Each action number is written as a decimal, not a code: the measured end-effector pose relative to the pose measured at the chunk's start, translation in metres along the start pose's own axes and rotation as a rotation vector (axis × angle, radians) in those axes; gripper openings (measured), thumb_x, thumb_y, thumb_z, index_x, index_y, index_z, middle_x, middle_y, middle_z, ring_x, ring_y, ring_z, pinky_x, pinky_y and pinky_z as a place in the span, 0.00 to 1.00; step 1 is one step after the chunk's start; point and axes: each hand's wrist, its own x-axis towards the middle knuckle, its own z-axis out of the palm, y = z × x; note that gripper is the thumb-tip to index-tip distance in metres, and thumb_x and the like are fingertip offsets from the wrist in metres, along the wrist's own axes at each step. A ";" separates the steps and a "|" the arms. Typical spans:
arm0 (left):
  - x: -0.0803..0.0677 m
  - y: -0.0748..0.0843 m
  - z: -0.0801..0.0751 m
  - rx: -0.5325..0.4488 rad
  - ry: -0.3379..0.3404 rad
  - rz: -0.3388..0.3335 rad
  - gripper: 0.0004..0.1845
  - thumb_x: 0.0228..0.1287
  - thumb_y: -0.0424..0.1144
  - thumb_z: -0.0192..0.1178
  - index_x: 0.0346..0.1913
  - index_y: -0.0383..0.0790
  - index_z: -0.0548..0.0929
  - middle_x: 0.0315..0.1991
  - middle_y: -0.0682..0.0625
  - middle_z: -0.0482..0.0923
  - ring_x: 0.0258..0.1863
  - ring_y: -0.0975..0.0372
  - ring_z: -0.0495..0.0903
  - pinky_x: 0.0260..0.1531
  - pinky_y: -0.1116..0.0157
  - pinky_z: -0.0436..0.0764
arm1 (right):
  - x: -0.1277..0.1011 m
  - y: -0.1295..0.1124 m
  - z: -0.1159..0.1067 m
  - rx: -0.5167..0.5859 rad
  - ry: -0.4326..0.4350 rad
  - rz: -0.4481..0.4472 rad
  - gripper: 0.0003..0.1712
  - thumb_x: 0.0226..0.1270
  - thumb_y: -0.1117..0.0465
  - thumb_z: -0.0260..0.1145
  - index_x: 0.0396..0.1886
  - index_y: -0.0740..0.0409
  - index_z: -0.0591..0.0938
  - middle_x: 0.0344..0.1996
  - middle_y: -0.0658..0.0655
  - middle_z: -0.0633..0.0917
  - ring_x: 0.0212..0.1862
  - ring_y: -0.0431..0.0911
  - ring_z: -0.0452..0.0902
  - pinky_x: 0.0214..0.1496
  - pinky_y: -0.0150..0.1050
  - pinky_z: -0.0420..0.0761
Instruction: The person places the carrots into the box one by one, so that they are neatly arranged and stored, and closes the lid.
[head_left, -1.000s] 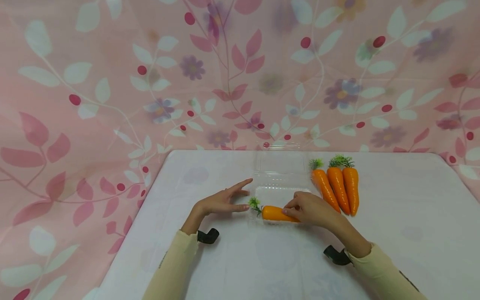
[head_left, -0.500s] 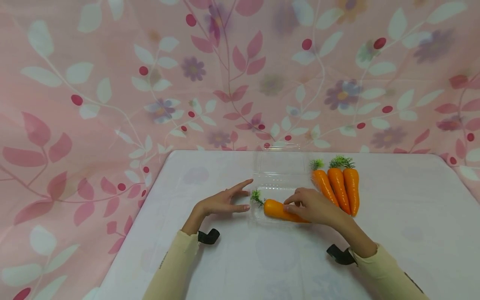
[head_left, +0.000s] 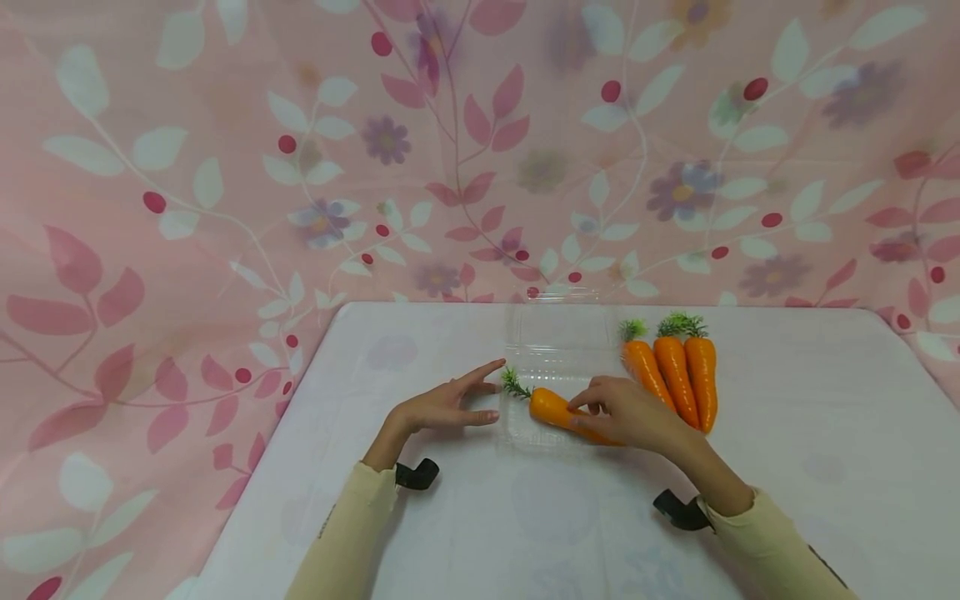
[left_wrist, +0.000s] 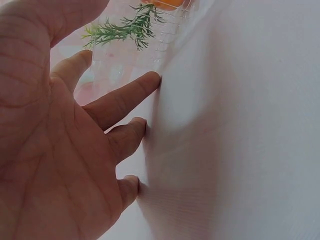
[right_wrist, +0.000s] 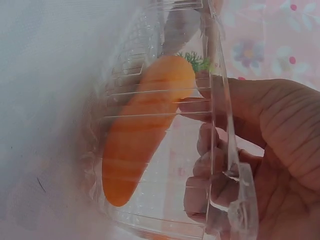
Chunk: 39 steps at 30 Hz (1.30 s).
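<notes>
I see the white counter (head_left: 480, 533) carrying a clear plastic clamshell box (head_left: 558, 350), its lid open. Three toy carrots (head_left: 675, 371) lie just right of the box. My right hand (head_left: 626, 414) has its grip pinched on a toy carrot (head_left: 555, 408) lying in the box's tray. My left hand (head_left: 442, 406), fingers straight, rests flat left of the box.
</notes>
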 end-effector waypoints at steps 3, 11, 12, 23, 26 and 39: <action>0.000 0.000 0.000 -0.002 -0.003 -0.002 0.47 0.64 0.55 0.65 0.79 0.66 0.47 0.70 0.55 0.65 0.72 0.60 0.58 0.68 0.43 0.56 | 0.000 -0.002 0.001 -0.014 0.004 0.013 0.14 0.63 0.51 0.73 0.46 0.49 0.89 0.27 0.43 0.77 0.29 0.42 0.70 0.29 0.34 0.74; -0.001 0.001 0.000 -0.012 -0.001 -0.005 0.48 0.64 0.55 0.65 0.79 0.66 0.47 0.70 0.55 0.66 0.72 0.60 0.59 0.68 0.43 0.56 | 0.003 -0.005 0.006 -0.108 0.005 0.044 0.19 0.58 0.49 0.76 0.48 0.48 0.89 0.27 0.43 0.75 0.29 0.40 0.69 0.30 0.34 0.73; -0.001 0.001 0.000 -0.012 0.000 -0.003 0.48 0.64 0.55 0.65 0.79 0.66 0.47 0.70 0.55 0.66 0.72 0.61 0.59 0.68 0.43 0.56 | 0.003 -0.006 0.007 -0.121 0.004 0.046 0.19 0.57 0.49 0.76 0.48 0.48 0.89 0.27 0.43 0.75 0.29 0.40 0.69 0.30 0.34 0.73; -0.001 0.001 0.000 -0.015 -0.003 0.011 0.48 0.64 0.54 0.65 0.79 0.65 0.46 0.70 0.54 0.66 0.72 0.60 0.58 0.68 0.44 0.56 | 0.009 -0.006 0.018 -0.217 0.038 -0.003 0.22 0.52 0.46 0.79 0.43 0.53 0.90 0.25 0.45 0.73 0.28 0.40 0.66 0.27 0.33 0.68; -0.002 0.002 0.000 -0.009 -0.003 0.013 0.48 0.64 0.55 0.65 0.79 0.65 0.47 0.70 0.54 0.65 0.72 0.60 0.59 0.68 0.43 0.56 | 0.008 -0.004 0.017 -0.184 0.007 -0.023 0.20 0.55 0.46 0.77 0.43 0.52 0.90 0.24 0.45 0.73 0.27 0.39 0.66 0.27 0.33 0.67; -0.001 0.001 0.000 -0.008 -0.005 0.019 0.47 0.64 0.54 0.65 0.79 0.65 0.47 0.71 0.51 0.65 0.72 0.59 0.57 0.68 0.42 0.56 | 0.003 -0.002 0.004 -0.008 -0.229 -0.117 0.19 0.70 0.52 0.65 0.53 0.58 0.86 0.29 0.44 0.75 0.30 0.40 0.68 0.32 0.33 0.72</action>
